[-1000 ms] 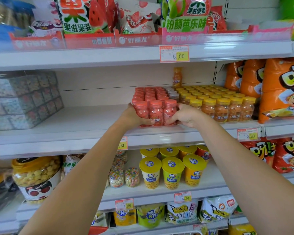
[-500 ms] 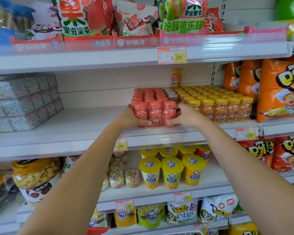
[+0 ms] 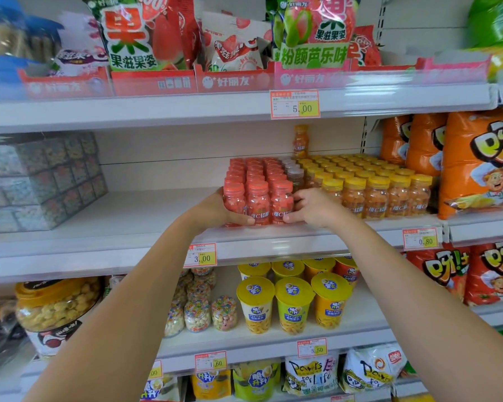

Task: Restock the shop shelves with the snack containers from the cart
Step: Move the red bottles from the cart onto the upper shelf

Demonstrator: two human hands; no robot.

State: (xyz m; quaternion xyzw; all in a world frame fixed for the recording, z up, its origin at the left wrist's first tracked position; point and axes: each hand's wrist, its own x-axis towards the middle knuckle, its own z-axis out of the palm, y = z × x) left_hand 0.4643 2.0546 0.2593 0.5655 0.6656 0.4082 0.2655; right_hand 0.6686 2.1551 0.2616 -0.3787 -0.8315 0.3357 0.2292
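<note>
While both forearms reach upward, we log our left hand (image 3: 215,211) clasping the left flank of the front red-capped bottles (image 3: 257,203), thumb across the labels. Our right hand (image 3: 314,208) clasps the right flank, fingers tucked against the yellow-capped bottles (image 3: 375,195). The row appears to rest near the middle shelf's (image 3: 128,216) front lip. Judgement: we should squeeze evenly, keep the bases flat, and square the row with the red ranks behind without nudging the neighbours.

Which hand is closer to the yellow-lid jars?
Right. The right hand sits just beside the yellow-lid jars; the left hand holds the far side of the red-lid jars.
</note>
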